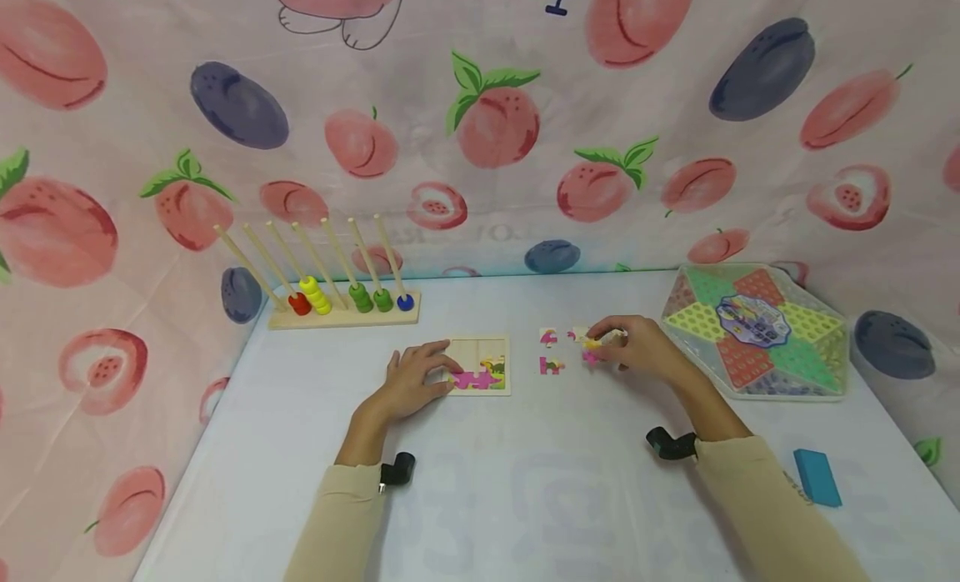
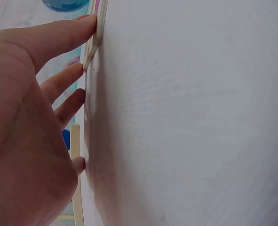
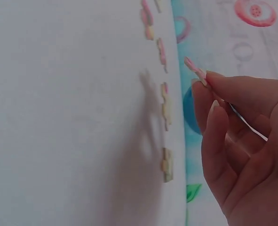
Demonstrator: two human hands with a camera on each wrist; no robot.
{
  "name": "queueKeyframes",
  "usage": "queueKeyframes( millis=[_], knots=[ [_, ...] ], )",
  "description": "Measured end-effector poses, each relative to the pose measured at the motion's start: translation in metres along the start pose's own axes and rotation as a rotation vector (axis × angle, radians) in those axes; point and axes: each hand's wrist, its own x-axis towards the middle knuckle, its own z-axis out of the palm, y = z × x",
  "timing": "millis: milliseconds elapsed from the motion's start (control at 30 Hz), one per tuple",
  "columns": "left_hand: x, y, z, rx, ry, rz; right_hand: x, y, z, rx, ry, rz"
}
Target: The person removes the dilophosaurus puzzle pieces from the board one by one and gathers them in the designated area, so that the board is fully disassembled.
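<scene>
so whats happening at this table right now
A person is working on a small jigsaw. The left hand rests straight-fingered on the wooden puzzle tray, which has only its lower row filled. The right hand pinches one puzzle piece lifted just above the table, with a few loose pieces lying between hand and tray. A bead-and-rod counting toy, a star-shaped board game and a blue block sit untouched.

Matt wooden puzzle tray, seemingly.
</scene>
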Motion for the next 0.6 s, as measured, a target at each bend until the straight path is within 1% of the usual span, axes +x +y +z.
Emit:
queueKeyframes(
  millis=[167,400,600],
  knots=[
    [0.000,-0.001,0.001,0.005,-0.001,-0.001,0.001,0.008,0.011,-0.022,0.010,0.015],
    [0.000,-0.001,0.000,-0.009,-0.006,-0.004,0.003,0.012,0.020,-0.044,0.024,0.095],
    [-0.001,-0.001,0.000,-0.009,-0.008,-0.010,0.006,0.013,0.022,-0.068,0.031,0.085]
  ],
)
